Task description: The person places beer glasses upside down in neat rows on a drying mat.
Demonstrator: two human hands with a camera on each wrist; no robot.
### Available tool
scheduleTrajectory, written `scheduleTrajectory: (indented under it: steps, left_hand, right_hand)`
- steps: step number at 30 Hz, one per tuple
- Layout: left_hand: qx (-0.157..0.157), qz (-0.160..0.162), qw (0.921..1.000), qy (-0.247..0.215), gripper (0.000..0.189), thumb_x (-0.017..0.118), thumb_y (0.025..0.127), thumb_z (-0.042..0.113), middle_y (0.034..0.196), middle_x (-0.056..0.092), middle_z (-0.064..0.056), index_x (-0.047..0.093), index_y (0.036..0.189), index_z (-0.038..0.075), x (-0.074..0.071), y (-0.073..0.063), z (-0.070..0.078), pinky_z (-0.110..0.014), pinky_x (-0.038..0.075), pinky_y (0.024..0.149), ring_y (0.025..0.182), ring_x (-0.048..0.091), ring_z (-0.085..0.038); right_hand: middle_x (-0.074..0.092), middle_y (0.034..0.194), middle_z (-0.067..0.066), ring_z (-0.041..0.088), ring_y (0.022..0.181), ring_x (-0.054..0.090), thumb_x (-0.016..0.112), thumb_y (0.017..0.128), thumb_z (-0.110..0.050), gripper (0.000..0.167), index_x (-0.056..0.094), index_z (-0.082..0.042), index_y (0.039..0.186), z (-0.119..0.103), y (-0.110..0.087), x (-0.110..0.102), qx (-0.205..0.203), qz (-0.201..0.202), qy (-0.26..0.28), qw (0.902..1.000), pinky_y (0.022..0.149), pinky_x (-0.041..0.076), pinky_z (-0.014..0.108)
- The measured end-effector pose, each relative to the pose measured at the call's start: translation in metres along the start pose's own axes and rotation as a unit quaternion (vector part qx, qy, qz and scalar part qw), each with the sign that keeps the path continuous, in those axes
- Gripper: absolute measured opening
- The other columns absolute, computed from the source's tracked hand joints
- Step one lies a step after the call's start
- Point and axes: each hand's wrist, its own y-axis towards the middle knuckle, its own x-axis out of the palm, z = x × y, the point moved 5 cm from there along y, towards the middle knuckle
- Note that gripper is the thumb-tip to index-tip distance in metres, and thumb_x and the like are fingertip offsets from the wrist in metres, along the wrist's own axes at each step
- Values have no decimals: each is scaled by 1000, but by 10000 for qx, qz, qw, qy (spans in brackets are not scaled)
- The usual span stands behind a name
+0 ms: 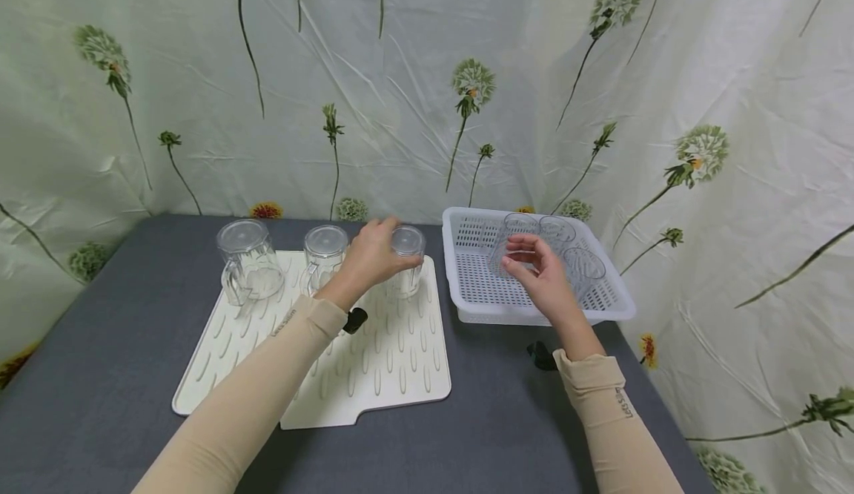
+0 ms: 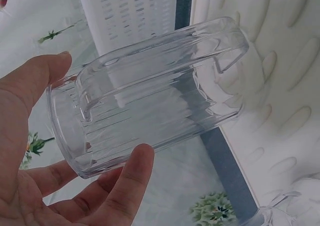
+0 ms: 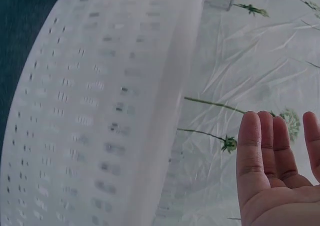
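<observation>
My left hand [image 1: 369, 262] reaches across the white drying mat [image 1: 400, 377] and grips a clear ribbed glass mug [image 1: 408, 283] near its upturned base. In the left wrist view the thumb lies on one side of the mug [image 2: 160, 93] and the fingers on the other; its rim is down on the mat. My right hand [image 1: 545, 279] hovers over the white perforated basket [image 1: 452, 275] with fingers relaxed and nothing held. Several clear glasses [image 1: 583, 262] stand in the basket behind that hand, partly hidden.
On the mat's left, a wide glass mug [image 1: 250, 264] and a narrower glass mug [image 1: 323, 245] stand upside down. A dark grey cloth [image 1: 494, 412] covers the table. A flower-printed curtain [image 1: 400, 108] hangs behind.
</observation>
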Motion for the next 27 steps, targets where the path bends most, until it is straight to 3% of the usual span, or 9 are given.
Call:
scheduleTrajectory:
  steps: [5, 14, 22, 27]
  left_hand:
    - [38, 53, 10000, 3, 87, 87, 87, 51, 149, 55, -25, 52, 155, 9, 1, 0, -1, -59, 56, 105, 130, 62, -47]
    - [103, 78, 9999, -19, 88, 86, 89, 53, 151, 54, -25, 50, 155, 7, 3, -1, -2, -59, 55, 107, 132, 61, -46]
    - [194, 153, 9997, -44, 87, 86, 89, 51, 149, 56, -25, 51, 154, 6, 4, 0, -3, -58, 55, 107, 131, 62, -46]
    - [193, 148, 9997, -52, 86, 86, 89, 50, 149, 56, -25, 51, 154, 7, 6, 1, -3, -59, 55, 107, 131, 62, -46]
  right_hand:
    - [57, 147, 18, 28, 130, 58, 66, 108, -24, 47, 51, -4, 149, -2, 9, -6, -6, -64, -429, 9991, 97, 51, 23]
    - [53, 148, 25, 41, 137, 53, 66, 108, -25, 51, 49, 0, 149, -6, 23, -14, 71, -161, -831, 9964, 114, 47, 57]
    - [51, 151, 29, 44, 141, 51, 67, 107, -30, 54, 49, -1, 150, -3, 34, -21, 161, -179, -1103, 9936, 120, 43, 61]
    - [52, 151, 27, 45, 139, 53, 68, 107, -33, 56, 49, -4, 151, 1, 39, -26, 287, -187, -1255, 9915, 117, 46, 62]
